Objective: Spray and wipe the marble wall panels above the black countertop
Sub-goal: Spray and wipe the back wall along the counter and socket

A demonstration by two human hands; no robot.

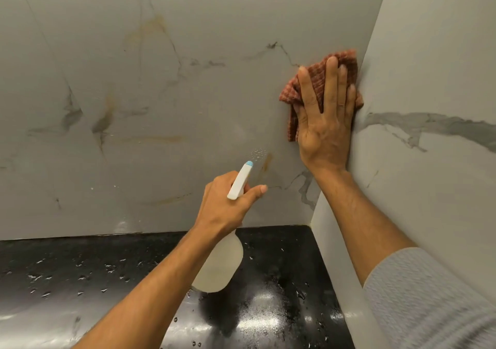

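While the right hand (326,115) lies flat and open, fingers spread, it presses a crumpled red-checked woven cloth (316,80) against the grey-veined marble back wall panel (188,80), tight in the corner where the marble side wall panel (429,80) meets it on the right. That cloth looks soft and limp, so I reckon it will bunch and slide unless the palm keeps weight on it; holding it under the whole flat hand, as now, seems the sound way.

Lower and to the left, the left hand (228,206) is closed round the neck of a translucent white plastic spray bottle (218,265), forefinger stretched forward beside the white trigger head with its pale blue nozzle (249,164), which points at the back panel. A small patch of droplets (259,154) sits on the marble just beyond the nozzle. How much liquid the bottle holds I cannot tell through its cloudy wall; it looks light and easily managed one-handed, though wet plastic may be slippery.

Beneath, nearer to us, the glossy black countertop (80,281) is speckled with drops. A grey knitted sleeve (429,295) covers the right forearm.
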